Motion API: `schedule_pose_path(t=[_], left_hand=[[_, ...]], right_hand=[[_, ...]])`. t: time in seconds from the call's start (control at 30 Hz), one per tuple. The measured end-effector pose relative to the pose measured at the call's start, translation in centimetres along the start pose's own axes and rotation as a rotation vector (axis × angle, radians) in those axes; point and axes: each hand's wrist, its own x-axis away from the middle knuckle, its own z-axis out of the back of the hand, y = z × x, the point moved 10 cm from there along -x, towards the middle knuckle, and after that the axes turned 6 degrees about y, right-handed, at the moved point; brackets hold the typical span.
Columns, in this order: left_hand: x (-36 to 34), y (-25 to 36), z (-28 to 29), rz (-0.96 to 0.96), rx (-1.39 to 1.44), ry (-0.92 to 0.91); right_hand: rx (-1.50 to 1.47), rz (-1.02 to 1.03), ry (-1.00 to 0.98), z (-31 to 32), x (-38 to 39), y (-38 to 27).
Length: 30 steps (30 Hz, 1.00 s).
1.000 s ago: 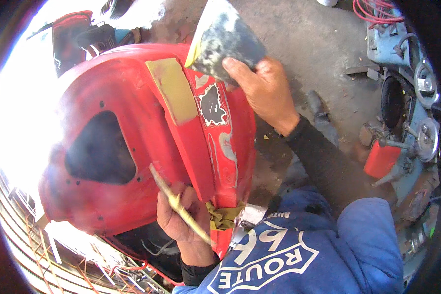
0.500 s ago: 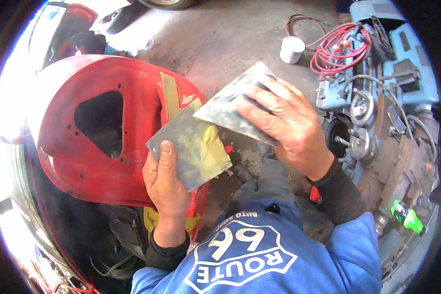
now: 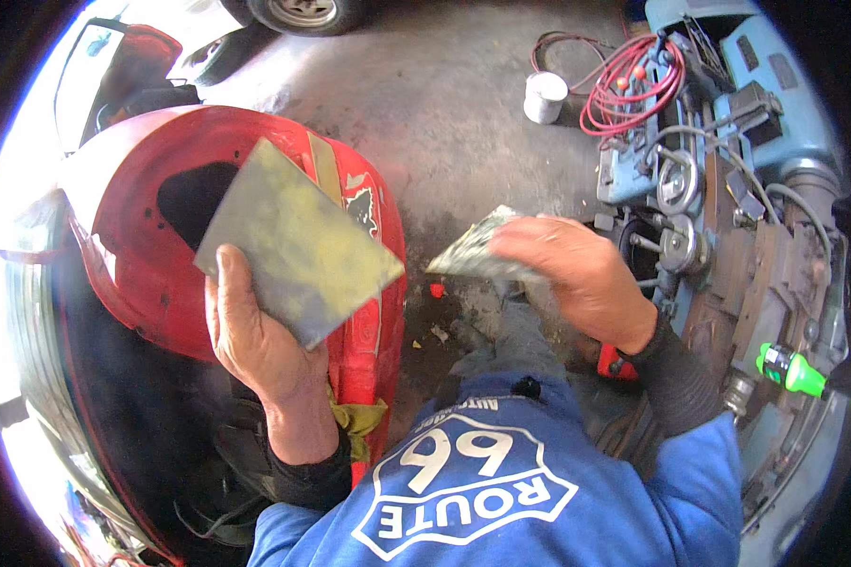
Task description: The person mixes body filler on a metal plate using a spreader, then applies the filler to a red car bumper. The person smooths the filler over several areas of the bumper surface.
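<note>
My left hand (image 3: 267, 354) grips a flat grey rectangular plate (image 3: 298, 241) by its lower left edge, thumb on top. Yellowish putty is smeared over the plate's face. It hangs above a red car body panel (image 3: 128, 269), covering part of the dark opening in it. A second thin plate (image 3: 468, 248), streaked grey and whitish, is pinched in my right hand (image 3: 581, 279), tilted and blurred by motion. The two plates are apart. Along the red panel runs a tan strip (image 3: 324, 168), with a bare chipped patch next to it.
To the right stands a blue machine (image 3: 775, 123) with handwheels, a coiled red hose (image 3: 633, 90) lying against it. A white tub (image 3: 545, 97) sits on the concrete floor. A yellow cloth (image 3: 359, 425) lies by the panel's lower edge. A green-capped bottle (image 3: 790, 370) rests at right.
My hands have drawn apart: the left plate moved left over the red panel, and the right plate came off it and tilted flatter. The putty now looks spread thinner over the left plate.
</note>
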Motion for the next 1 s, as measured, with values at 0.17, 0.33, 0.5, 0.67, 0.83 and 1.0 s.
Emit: schedule_pose_path(t=[0.17, 0.33, 0.5, 0.67, 0.83, 1.0], left_hand=[[4.8, -12.3, 1.0, 0.904, 0.282, 0.22], [5.8, -12.1, -1.6, 0.875, 0.446, 0.039], [4.2, -9.6, -0.1, 0.65, 0.159, 0.146], [2.8, -5.8, 1.6, 0.446, 0.272, 0.083], [2.1, -3.1, 1.8, 0.383, 0.389, -0.201], [2.5, -3.5, 5.9, 0.398, 0.283, 0.095]], right_hand=[[-0.457, 0.271, 0.076, 2.0, 1.3, -5.5], [-0.022, 0.571, 0.064, -1.7, 2.2, -8.5], [0.329, 0.402, 0.03, -2.8, 0.9, -0.9], [-0.097, -0.068, 0.133, -3.1, -0.9, 8.1], [-0.918, -0.721, 0.447, -7.5, -3.4, 17.2], [-0.815, -0.667, 0.461, -13.8, -8.3, 17.4]])
